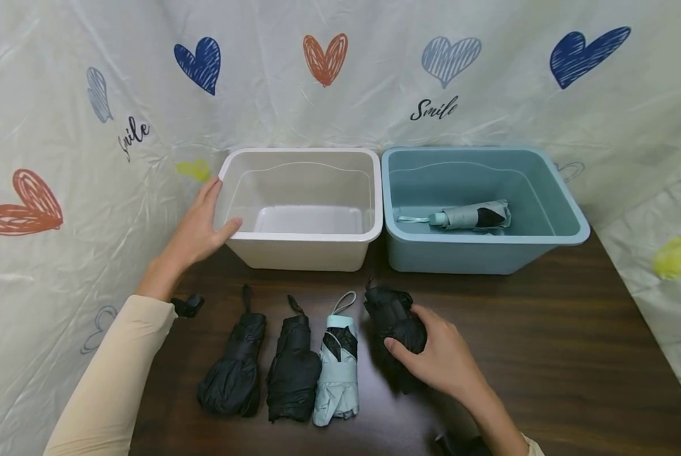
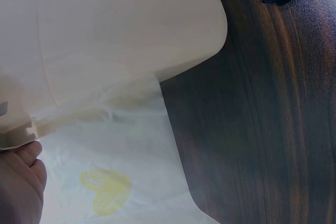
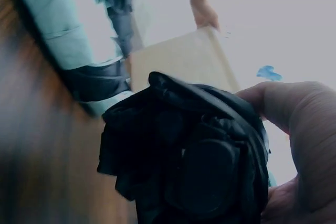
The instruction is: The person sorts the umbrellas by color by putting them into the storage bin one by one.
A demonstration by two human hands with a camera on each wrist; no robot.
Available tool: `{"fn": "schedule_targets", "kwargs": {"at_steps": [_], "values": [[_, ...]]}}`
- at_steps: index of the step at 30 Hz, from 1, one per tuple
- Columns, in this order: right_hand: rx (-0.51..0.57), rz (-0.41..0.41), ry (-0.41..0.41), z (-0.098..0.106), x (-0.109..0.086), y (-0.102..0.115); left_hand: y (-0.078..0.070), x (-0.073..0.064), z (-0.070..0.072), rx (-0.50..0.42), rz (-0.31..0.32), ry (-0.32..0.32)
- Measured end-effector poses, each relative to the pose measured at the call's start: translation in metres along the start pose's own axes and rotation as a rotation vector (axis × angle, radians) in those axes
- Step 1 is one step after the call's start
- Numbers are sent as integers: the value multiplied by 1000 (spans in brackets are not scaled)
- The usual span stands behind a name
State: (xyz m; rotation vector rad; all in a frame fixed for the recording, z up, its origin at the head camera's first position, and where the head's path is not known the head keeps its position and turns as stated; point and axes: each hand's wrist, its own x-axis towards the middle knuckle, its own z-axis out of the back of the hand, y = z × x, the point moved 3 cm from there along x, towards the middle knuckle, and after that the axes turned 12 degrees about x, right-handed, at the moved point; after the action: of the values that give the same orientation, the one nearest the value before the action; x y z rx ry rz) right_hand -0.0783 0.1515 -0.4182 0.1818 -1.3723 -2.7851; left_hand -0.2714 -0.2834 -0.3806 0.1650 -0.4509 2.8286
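My right hand [image 1: 440, 351] grips a black folded umbrella [image 1: 394, 316], lifted a little off the table at the right end of a row. Its dark folds [image 3: 184, 150] fill the right wrist view. My left hand [image 1: 195, 231] holds the left rim of a white bin [image 1: 303, 253], its thumb by the front corner; fingertips [image 2: 31, 153] curl at the rim in the left wrist view. On the table lie two more black folded umbrellas, one at the left [image 1: 238, 367] and one beside it [image 1: 295, 373], then a light-blue folded umbrella [image 1: 338, 380].
A blue bin [image 1: 449, 256] stands right of the white one, with another light-blue folded umbrella [image 1: 471, 216] inside. Behind them hangs a white sheet [image 1: 374, 95] printed with hearts. The dark wooden table [image 1: 568, 329] extends to the right.
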Motion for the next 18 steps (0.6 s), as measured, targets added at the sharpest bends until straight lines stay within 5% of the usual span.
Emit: {"fn": "schedule_targets", "kwargs": {"at_steps": [18], "values": [[105,139,6,46,32,47,-1,-1,2,-4,-6,-1]]}}
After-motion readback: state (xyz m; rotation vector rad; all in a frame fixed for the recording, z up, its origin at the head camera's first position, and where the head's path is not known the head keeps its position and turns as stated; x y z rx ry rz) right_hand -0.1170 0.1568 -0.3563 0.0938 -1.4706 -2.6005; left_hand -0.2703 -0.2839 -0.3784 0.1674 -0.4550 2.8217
